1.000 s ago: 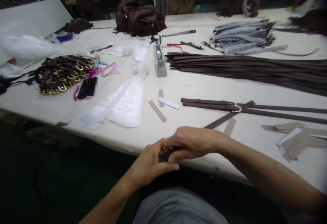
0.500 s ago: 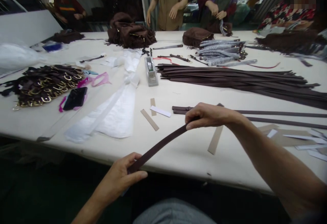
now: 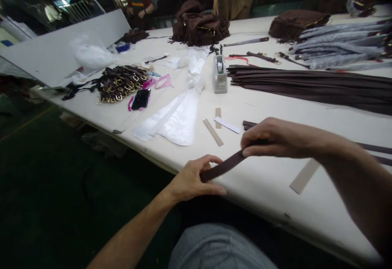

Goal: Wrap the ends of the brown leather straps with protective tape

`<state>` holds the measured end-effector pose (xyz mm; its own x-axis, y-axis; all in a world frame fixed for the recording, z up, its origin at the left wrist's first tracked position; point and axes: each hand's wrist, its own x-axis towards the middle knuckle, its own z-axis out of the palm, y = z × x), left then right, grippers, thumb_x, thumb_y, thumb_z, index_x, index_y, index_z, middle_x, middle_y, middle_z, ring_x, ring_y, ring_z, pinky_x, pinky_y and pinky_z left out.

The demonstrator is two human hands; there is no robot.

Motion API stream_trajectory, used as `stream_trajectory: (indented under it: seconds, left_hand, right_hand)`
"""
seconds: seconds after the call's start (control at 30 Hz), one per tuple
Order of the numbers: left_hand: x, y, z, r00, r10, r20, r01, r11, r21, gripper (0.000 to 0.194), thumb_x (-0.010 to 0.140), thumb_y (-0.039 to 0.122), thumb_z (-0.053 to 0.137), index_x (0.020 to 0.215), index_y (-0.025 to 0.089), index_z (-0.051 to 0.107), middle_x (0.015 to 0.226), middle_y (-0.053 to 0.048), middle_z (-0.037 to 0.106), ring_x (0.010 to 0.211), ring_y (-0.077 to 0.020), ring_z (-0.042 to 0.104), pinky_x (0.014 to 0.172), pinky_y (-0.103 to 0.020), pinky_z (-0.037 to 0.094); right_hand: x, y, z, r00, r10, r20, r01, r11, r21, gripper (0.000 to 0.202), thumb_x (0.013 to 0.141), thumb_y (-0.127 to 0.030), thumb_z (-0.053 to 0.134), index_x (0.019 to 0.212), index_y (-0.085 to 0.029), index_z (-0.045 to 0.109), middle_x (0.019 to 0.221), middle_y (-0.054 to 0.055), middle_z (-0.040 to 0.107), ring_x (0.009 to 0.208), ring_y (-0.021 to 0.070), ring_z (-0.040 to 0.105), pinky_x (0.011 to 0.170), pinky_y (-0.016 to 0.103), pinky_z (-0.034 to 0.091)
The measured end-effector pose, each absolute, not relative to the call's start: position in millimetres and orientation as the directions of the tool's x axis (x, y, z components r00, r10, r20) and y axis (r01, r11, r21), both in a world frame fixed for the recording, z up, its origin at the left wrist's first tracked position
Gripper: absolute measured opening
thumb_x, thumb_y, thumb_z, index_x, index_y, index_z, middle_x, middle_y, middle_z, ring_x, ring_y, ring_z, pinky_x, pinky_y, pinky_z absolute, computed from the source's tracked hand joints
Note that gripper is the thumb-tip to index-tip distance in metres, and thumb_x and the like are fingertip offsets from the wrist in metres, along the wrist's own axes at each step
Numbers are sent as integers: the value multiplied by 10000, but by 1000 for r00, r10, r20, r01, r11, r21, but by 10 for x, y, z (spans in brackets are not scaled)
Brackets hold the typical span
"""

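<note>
A dark brown strap (image 3: 223, 167) stretches between my two hands above the table's front edge. My left hand (image 3: 199, 178) has its lower end between thumb and fingers. The upper end is pinched in my right hand (image 3: 266, 139), which hides part of it. Just beyond my right hand, ends of more brown straps (image 3: 249, 125) lie on the table. Two beige strips and a white strip (image 3: 227, 125) rest to the left of them. Another beige strip (image 3: 304, 176) lies partly under my right forearm.
Behind are a tape dispenser (image 3: 219, 75), a long strap pile (image 3: 312, 83) and wrapped straps (image 3: 339, 46). White sheeting (image 3: 179, 117), a phone (image 3: 141, 99) and straps with gold rings (image 3: 124, 83) lie left. People stand across the table (image 3: 180, 77).
The view has swung left, so the table's things appear further right. My hands have come closer together, with a shorter length of strap showing between them.
</note>
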<state>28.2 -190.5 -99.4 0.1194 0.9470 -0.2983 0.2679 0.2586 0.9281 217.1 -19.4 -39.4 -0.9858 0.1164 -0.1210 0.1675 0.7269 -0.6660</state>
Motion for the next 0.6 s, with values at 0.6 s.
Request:
stream_trajectory:
  seconds: [0.6]
  left_hand:
    - [12,-1824,-279,-135,990,31,125,-14,992,324,747,347,648,1010,171,580,633,40,495,515,-60,411,474,-175,320]
  right_hand:
    - [1403,-529,-80,-930,216,299,-89,655,-751,125,809,-274,583,861,-163,561,690,-15,600,565,85,515,500,191,384]
